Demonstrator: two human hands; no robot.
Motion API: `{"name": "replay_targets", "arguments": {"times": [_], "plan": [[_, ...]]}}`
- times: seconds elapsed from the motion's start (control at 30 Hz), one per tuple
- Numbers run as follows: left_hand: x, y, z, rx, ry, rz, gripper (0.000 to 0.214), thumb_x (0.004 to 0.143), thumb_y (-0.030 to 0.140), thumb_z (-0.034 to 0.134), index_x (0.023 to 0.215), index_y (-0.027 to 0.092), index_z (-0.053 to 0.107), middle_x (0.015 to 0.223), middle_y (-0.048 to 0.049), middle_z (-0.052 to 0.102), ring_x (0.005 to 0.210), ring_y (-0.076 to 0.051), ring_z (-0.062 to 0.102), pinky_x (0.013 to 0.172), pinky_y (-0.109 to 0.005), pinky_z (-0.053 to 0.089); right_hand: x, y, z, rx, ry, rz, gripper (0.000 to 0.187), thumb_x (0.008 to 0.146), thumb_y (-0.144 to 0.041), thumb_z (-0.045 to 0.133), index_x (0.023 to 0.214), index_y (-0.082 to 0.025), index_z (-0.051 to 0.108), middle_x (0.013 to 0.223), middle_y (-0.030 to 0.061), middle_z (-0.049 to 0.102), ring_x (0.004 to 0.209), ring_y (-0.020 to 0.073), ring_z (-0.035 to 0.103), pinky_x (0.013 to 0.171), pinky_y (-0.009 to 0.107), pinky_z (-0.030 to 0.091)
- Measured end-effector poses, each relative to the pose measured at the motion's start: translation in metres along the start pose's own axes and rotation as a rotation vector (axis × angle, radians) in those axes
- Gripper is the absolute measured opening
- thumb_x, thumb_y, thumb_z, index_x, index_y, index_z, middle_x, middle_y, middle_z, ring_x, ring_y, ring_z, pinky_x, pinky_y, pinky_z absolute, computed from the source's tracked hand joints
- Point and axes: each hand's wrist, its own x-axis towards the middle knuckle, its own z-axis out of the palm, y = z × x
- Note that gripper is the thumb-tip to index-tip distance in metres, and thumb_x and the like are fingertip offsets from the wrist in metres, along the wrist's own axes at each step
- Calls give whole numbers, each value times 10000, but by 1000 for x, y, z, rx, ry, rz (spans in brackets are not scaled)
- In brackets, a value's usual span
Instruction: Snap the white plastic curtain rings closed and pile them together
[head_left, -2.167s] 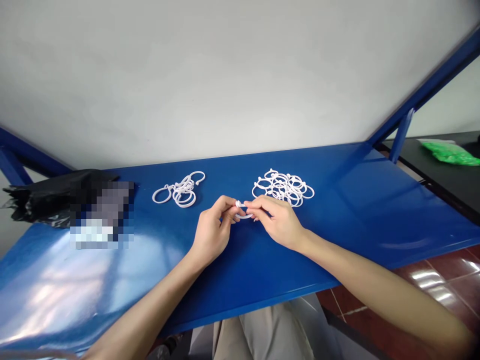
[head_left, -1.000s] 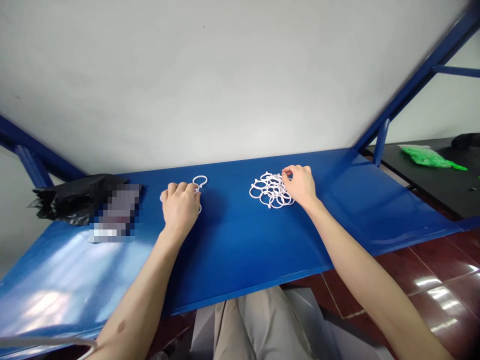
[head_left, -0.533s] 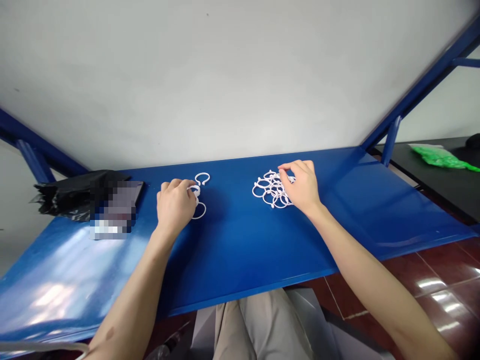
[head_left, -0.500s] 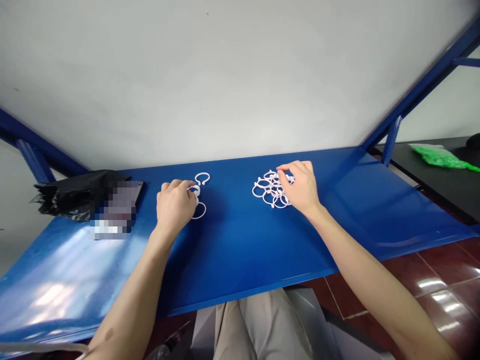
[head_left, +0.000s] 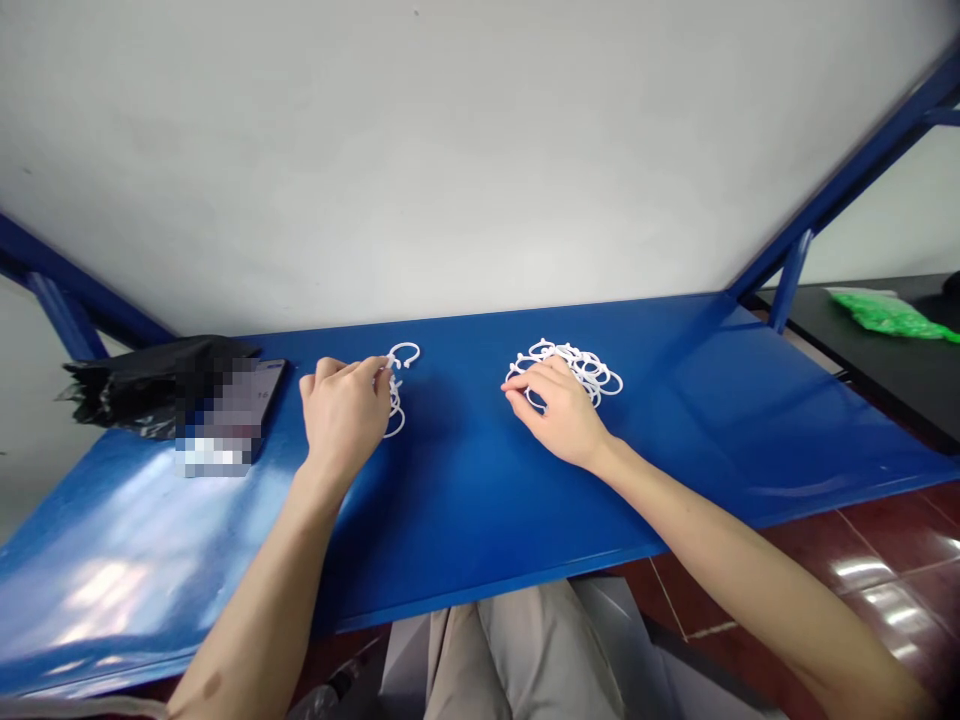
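My left hand (head_left: pixel 345 410) is at the left of the blue table, thumb and forefinger pinched on a white curtain ring (head_left: pixel 391 360), mostly hidden by the fingers. Just beyond the fingertips lies a single open curtain ring (head_left: pixel 406 346) with small balls at its ends. More white rings (head_left: pixel 396 425) lie partly under that hand. My right hand (head_left: pixel 562 412) rests over a loose pile of white curtain rings (head_left: pixel 592 370). Its thumb and forefinger close at the pile's left edge on a ring there, and the palm hides part of the pile.
A black plastic bag (head_left: pixel 142 385) and a dark flat device (head_left: pixel 266 390), partly blurred out, lie on the left of the blue table (head_left: pixel 465 520). A white wall (head_left: pixel 480 170) rises behind. Green material (head_left: pixel 892 315) is on a black table at the right.
My right hand has moved left and nearer to me, from above the pile's far side to its left edge, uncovering rings on the right. My left fingertips have shifted slightly away from me.
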Motion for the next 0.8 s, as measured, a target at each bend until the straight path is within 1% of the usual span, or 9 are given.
{"name": "replay_targets", "arguments": {"times": [0.1,0.17,0.3,0.4,0.5,0.57,0.6,0.7,0.8], "plan": [[-1,3,-2,-67,77,-7,290,978,317,471,1030,214,737,830,-113,745,1025,-340,593,884,-491,422,-1,-1,1,10,5,-18,133,981,-193,581,946,-211,708,874,28,743,926,230,572,824,384,483],[-1,5,-2,-130,143,33,246,976,306,498,999,217,726,875,-108,749,1024,-330,585,877,-482,432,-1,-1,1,11,-3,-16,126,979,-191,585,952,-209,707,876,28,745,928,228,575,825,382,485],[-2,12,-1,-293,231,183,192,973,279,546,973,230,731,1007,-89,724,957,-270,557,816,-413,476,-2,-2,1,33,-29,-4,129,984,-199,575,964,-209,702,903,34,745,928,223,610,848,390,505],[-4,19,1,-352,288,299,192,967,244,571,949,252,763,1037,-84,656,920,-224,544,763,-354,490,-4,-4,1,124,-75,52,151,1002,-254,560,1070,-201,685,956,46,727,867,187,652,810,356,538],[-10,27,4,-401,230,494,263,986,183,529,988,280,774,950,-51,654,843,-177,561,694,-296,488,-5,-6,1,269,-129,150,278,1010,-357,558,1242,-211,608,985,44,717,780,157,675,740,323,561],[-14,32,7,-441,171,619,301,998,140,492,1053,272,756,947,-37,698,824,-159,591,697,-281,503,-5,-7,2,351,-138,217,317,1003,-389,565,1273,-223,569,979,38,722,757,153,689,726,320,570],[-16,34,8,-462,155,654,296,999,132,489,1082,259,743,973,-39,717,840,-158,611,724,-284,518,-5,-7,3,380,-136,250,303,999,-382,571,1259,-227,564,958,31,724,746,152,694,723,318,572],[-21,43,10,-542,133,649,190,987,179,553,1089,213,710,1034,-59,735,923,-168,661,818,-296,546,-5,-6,5,427,-102,311,198,983,-329,586,1152,-227,569,875,12,714,711,147,695,707,313,572],[-24,51,9,-626,119,549,98,968,245,610,953,200,696,982,-51,743,915,-165,696,825,-278,552,-6,-7,7,480,-81,311,160,976,-308,587,1109,-226,553,902,20,703,723,146,698,700,311,580]]}}
